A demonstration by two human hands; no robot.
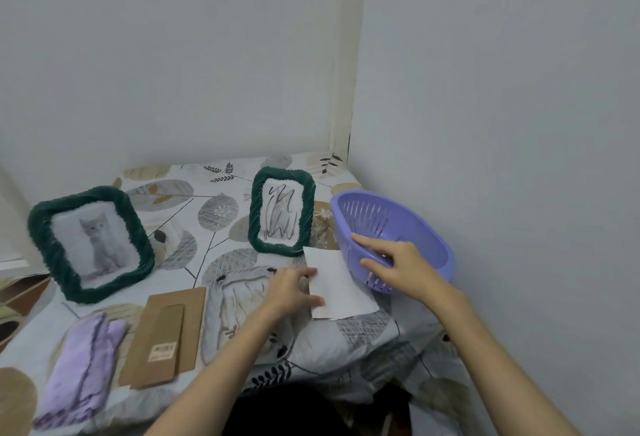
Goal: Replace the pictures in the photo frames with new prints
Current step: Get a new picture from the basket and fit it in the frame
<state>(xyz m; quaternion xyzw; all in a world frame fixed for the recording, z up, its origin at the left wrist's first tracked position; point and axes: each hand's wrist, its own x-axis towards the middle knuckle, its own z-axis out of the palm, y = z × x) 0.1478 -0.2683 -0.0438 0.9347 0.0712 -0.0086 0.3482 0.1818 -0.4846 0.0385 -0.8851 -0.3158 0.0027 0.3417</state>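
Observation:
Two dark green woven photo frames stand on the table. The left frame (90, 243) shows a grey kitten picture. The smaller right frame (282, 210) shows a black scribble drawing. A white print (341, 285) lies blank side up in front of the right frame. My left hand (294, 292) pinches the print's left edge. My right hand (398, 262) grips the near rim of a purple basket (408, 227), which is tilted. A brown cardboard frame backing (166, 335) with a stand lies flat at the front left.
A lilac cloth (83, 366) lies crumpled at the front left beside the backing. The table has a leaf-patterned cloth (214, 214) and sits in a corner, with walls behind and to the right. The table's front edge runs just below my forearms.

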